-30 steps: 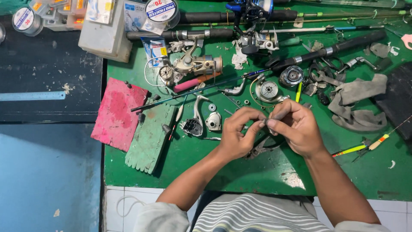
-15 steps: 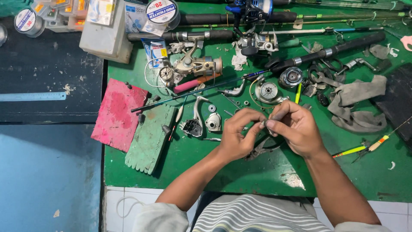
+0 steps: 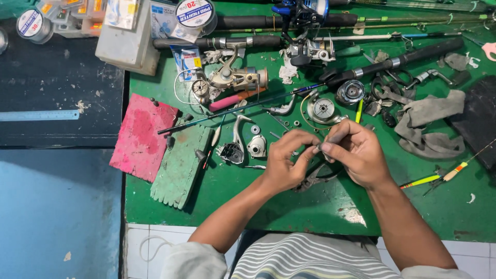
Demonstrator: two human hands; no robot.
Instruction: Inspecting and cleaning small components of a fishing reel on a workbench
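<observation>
Together, left hand (image 3: 285, 163), right hand (image 3: 356, 152) pinch small part (image 3: 319, 148).

We see the table (image 3: 320, 206): matt green, worn bare in patches | reel body (image 3: 235, 77): glossy metal | rag (image 3: 431, 121): grey cloth, crumpled | pad (image 3: 142, 135): pink, rough, stained | pliers (image 3: 312, 178): dull dark metal | rod handles (image 3: 248, 21): matt black

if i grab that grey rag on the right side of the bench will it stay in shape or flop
The grey rag will probably flop: it lies crumpled in soft folds on the green bench top. It looks light, likely to drape from the fingers. One end lies close to the scissors, so pulling may drag small parts along.
</observation>
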